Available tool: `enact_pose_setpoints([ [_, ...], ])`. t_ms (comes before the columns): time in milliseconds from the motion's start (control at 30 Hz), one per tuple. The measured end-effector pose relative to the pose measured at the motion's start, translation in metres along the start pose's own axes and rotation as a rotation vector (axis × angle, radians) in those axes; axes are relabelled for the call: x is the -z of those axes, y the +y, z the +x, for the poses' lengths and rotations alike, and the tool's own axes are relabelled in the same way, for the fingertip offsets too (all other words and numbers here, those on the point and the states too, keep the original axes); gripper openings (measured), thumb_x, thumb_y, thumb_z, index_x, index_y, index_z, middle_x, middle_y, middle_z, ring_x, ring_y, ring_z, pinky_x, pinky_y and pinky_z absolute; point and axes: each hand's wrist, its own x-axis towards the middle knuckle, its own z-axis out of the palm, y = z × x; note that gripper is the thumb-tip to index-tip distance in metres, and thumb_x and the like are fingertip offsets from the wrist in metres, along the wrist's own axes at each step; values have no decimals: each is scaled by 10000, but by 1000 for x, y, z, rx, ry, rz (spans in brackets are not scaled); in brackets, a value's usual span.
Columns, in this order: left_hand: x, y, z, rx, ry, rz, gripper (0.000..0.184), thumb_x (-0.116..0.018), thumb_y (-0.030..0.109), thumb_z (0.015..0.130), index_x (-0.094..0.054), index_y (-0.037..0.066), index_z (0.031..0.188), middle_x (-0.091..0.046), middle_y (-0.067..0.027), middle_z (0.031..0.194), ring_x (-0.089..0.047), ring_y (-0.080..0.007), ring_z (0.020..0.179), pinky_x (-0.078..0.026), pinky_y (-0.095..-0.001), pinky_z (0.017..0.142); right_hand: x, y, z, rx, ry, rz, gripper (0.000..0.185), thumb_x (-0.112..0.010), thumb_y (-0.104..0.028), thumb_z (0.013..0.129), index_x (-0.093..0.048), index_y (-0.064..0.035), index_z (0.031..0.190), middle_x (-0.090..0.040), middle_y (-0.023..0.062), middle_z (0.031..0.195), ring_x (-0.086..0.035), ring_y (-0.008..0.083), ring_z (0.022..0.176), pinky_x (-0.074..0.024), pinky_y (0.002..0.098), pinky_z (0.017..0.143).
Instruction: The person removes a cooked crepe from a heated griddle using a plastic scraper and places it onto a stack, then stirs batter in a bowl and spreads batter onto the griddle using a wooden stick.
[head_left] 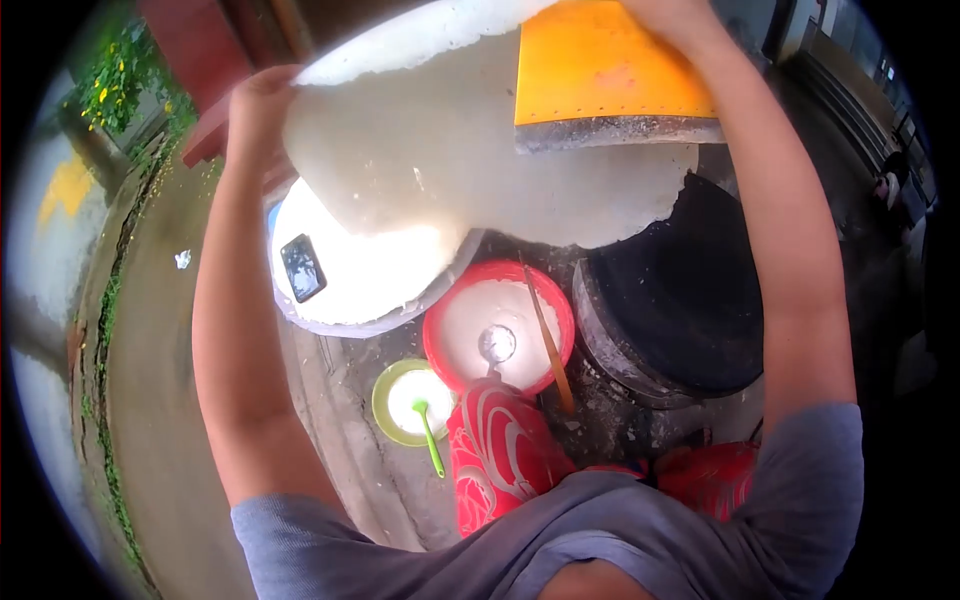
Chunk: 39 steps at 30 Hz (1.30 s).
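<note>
A thin, greyish translucent sheet (420,150) with a ragged lower edge is held up in front of me. My left hand (262,105) grips its left edge, fingers closed. Over the sheet's right part lies an orange board (610,60) with rivets and a whitish-grey lower strip. At that board's top right corner is my right hand (680,22), partly cut off by the frame, its fingers seemingly closed around it. Beneath the sheet, at left, stands a bright white round surface (370,265). A black round top (680,300) sits below right.
A phone (303,268) lies on the white surface. Near my knees, a red basin (432,335) holds white liquid, a ladle (496,345) and a wooden stick (548,340). Beside it stands a green bowl (382,410) with a green spatula (430,440).
</note>
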Motion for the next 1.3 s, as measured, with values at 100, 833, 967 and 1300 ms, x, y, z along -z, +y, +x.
enact_pose_setpoints([
  [100,42,8,-17,6,196,27,266,-582,41,790,-620,-19,1046,-651,-80,872,-622,-149,737,-476,-236,617,-27,-36,-9,48,43,112,126,-535,-24,807,-638,-11,878,-618,55,713,-574,101,669,-455,228,639],
  [833,68,-300,-222,163,223,684,260,-492,-98,715,-649,13,889,-607,-145,1025,-562,-326,1011,-454,-356,849,-357,74,-201,-51,-581,-2,352,-484,-78,802,-647,-253,1061,-541,-12,1228,-612,226,915,-497,324,788],
  [967,57,-312,-221,195,253,569,301,-511,-88,714,-646,36,953,-566,-173,1105,-547,-323,1007,-461,-357,825,-365,93,-192,-138,-586,61,289,-503,-94,816,-655,-206,1035,-572,15,1179,-606,245,927,-492,332,797],
  [1300,25,-295,-205,782,292,1081,641,-657,188,687,-373,-9,1227,-412,-170,1232,-394,-344,1140,-354,-474,906,-375,119,-167,-431,-575,265,229,-524,-139,829,-665,-147,1010,-629,166,858,-609,287,737,-477,319,680],
])
